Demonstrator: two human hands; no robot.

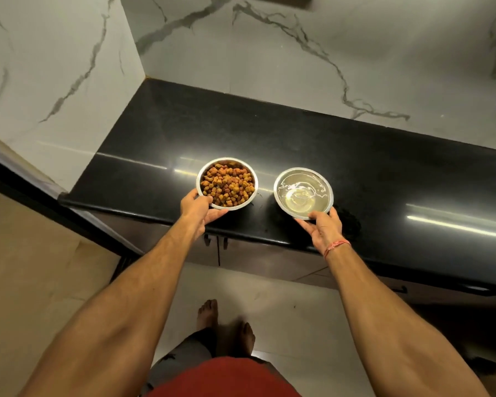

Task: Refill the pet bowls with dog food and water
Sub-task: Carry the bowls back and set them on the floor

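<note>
Two steel pet bowls stand on the black countertop (269, 133) near its front edge. The left bowl (254, 179) is heaped with brown dog food kibble (226, 184). My left hand (198, 209) grips its near rim, thumb on top and fingers under the edge. The right bowl (279, 200) holds clear water (302, 193). My right hand (324, 227) holds its near rim, thumb on the rim and fingers beneath. A red thread band circles my right wrist.
White marble walls rise at the back (298, 53) and left (55, 67) of the counter. Dark cabinet doors (241, 253) sit under the countertop. My bare feet (226, 325) stand on the pale tiled floor below.
</note>
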